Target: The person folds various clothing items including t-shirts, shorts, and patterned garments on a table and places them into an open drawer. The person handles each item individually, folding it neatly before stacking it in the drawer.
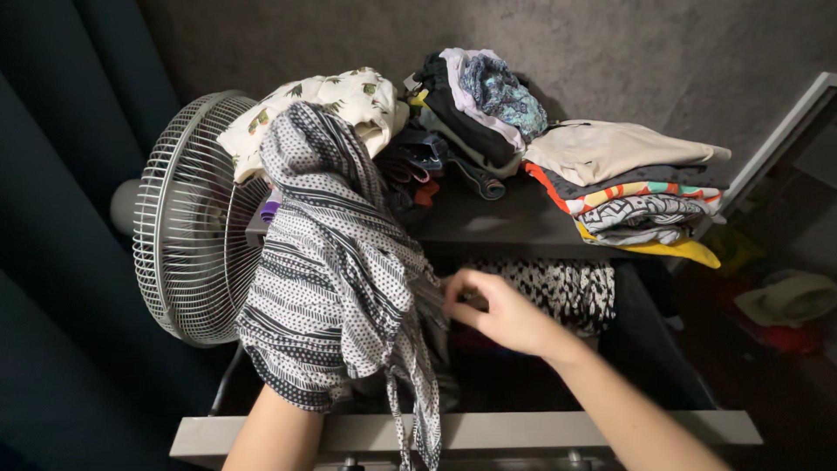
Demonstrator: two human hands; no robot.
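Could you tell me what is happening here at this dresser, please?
A person stands over an open drawer. Their left hand is hidden under a black-and-white patterned garment draped over it, while the right hand reaches into the clothes in the drawer. Folded clothing piles sit on the dresser top beside a fan.

Black-and-white prints among bright folded clothes

The draped garment [336, 270] mixes black-and-white dots and stripes; far left, a cream cloth [336, 100] bears green pineapples; far right, the folded stack [641, 196] shows beige, grey, orange, yellow; the fan [187, 218] is pale grey.
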